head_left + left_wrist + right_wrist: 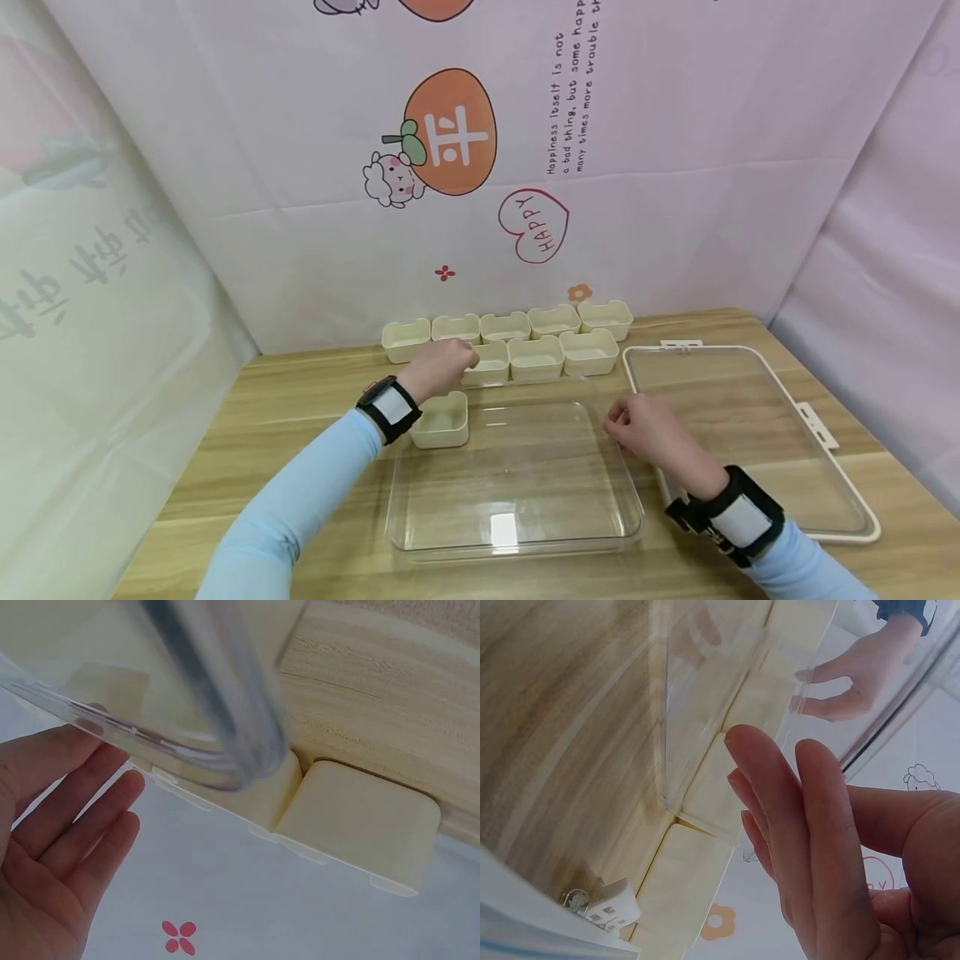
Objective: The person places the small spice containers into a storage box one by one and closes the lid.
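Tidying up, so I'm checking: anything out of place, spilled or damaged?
One cup stands out: it sits in the box, apart from the other cups in rows behind. No spill or damage shows.

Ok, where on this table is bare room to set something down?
Bare table between its left edge and the left sleeve; also the front half of the clear box. Crowded: the back, by cream cups, and the right, by the lid.

Beyond the wooden desk (pixel 277 408)'s far edge rises a pale printed sheet (pixel 675 208), with whitish hangings (pixel 112 358) flanking its left and right edges!
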{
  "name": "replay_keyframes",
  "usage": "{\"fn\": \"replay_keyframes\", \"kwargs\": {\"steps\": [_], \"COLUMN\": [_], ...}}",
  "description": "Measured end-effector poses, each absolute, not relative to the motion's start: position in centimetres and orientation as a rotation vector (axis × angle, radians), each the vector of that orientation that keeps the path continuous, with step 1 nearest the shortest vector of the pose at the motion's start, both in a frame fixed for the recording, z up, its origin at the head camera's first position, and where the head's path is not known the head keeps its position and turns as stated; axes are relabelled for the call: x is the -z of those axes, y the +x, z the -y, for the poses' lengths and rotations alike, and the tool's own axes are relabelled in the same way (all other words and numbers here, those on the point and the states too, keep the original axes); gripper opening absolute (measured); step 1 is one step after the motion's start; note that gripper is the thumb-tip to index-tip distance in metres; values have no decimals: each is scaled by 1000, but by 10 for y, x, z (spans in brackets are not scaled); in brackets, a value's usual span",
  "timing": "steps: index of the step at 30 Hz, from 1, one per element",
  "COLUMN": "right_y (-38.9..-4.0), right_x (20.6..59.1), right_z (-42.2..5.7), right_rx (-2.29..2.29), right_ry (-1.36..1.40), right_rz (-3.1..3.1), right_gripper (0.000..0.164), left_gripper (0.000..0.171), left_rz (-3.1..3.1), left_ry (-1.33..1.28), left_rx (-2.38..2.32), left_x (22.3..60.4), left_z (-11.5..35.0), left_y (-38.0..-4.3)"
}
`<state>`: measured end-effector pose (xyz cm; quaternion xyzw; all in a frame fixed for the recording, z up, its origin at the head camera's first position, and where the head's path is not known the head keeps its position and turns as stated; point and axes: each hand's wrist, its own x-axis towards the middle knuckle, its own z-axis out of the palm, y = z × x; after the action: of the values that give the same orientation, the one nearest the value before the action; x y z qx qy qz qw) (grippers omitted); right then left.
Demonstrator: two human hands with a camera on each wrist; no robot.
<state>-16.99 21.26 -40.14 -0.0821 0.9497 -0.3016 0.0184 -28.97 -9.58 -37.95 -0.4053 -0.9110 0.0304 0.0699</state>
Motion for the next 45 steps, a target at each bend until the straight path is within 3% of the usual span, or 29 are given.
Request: {"fn": "replay_keyframes", "kwargs": {"steps": [13, 18, 22, 39, 45], "right_y": [-170, -170, -169, -169, -169], "right_x": [402, 402, 402, 401, 401], "right_z": [-212, -212, -212, -211, -212], "right_rx": [935, 932, 940, 926, 934], "right_ry": [-264, -254, -246, -231, -231], "right_rz": [-2969, -2964, -2952, -2953, -2946], "right_gripper": [9, 10, 9, 10, 10], "left_gripper": [12, 41, 48, 48, 32], "left_rz": [2860, 2872, 2885, 2819, 2797], "left_ry": [-1193, -1229, -1245, -1264, -1233], "left_rx": [-83, -38, -34, -120, -169], "left_x": [380, 377, 378, 378, 375], "left_z": [95, 94, 94, 94, 93], "left_y": [-296, -299, -301, -305, -300]}}
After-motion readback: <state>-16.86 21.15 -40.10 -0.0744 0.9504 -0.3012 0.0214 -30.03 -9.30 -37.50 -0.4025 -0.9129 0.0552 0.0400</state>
